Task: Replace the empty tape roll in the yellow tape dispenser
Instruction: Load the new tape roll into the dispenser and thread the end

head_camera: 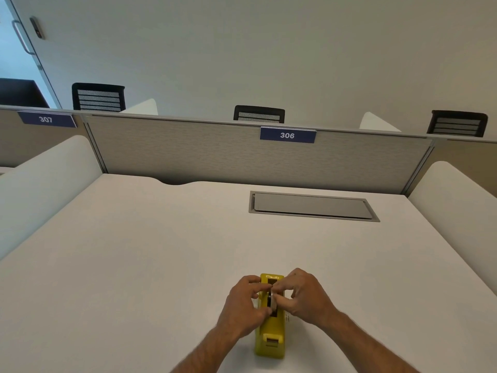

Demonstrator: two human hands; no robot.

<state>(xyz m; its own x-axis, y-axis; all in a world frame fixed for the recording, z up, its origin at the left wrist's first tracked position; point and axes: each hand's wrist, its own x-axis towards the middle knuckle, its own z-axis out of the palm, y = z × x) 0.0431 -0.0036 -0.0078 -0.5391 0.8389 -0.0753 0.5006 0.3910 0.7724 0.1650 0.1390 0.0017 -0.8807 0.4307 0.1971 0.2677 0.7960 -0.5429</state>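
A yellow tape dispenser (270,336) stands on the white desk (134,265) near its front edge, with the cutter end toward me. In its open slot sits a tape roll (272,301), seen edge-on with a dark core. My left hand (243,305) grips the roll and the dispenser's left side with thumb and fingers. From the right, my right hand (304,296) pinches the roll with its fingertips. Both hands hide most of the roll and the middle of the dispenser. Whether the roll carries tape I cannot tell.
A grey cable hatch (312,205) is set into the desk at the back right. A grey partition with a sign reading 306 (287,135) closes the far edge. White side screens (48,184) flank the desk. Black chair backs (98,96) show beyond.
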